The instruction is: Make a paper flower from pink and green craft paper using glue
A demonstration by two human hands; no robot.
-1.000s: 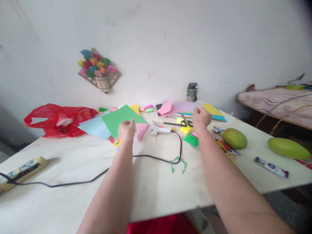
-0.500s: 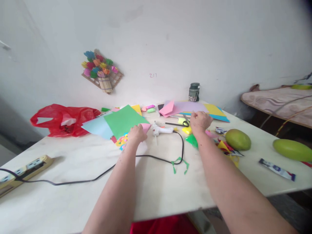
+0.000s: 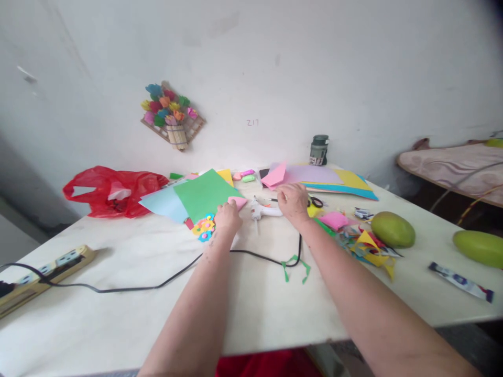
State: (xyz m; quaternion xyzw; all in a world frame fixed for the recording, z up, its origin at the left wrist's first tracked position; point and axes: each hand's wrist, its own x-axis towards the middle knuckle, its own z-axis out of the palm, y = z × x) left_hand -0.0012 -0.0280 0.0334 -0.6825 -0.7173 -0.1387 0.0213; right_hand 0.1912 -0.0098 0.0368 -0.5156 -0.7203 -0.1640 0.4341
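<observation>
My left hand [image 3: 229,219] has its fingers closed on a folded pink paper [image 3: 238,202], whose pointed end shows past the fingertips. Colourful paper flowers [image 3: 204,226] lie beside that wrist, next to a green sheet [image 3: 208,195]. My right hand [image 3: 294,203], fingers curled together, is over the handle end of a white glue gun [image 3: 269,211]. Whatever the fingers hold, if anything, is hidden. A thin dark pencil-like stick [image 3: 272,199] pokes out left of that hand, and black-handled scissors [image 3: 316,202] lie just to its right.
A black cord [image 3: 157,287] runs across the table to a power strip [image 3: 51,272]. Left stands a red plastic bag [image 3: 118,191]. On the right are paper scraps [image 3: 367,246], two green fruits [image 3: 393,229] and a tube [image 3: 460,281]. Coloured sheets [image 3: 349,183] lie behind.
My right hand has moved left, from beside the scissors to the glue gun's handle, uncovering a pink packet and scraps. The left hand stays on the pink paper. The view has shifted slightly.
</observation>
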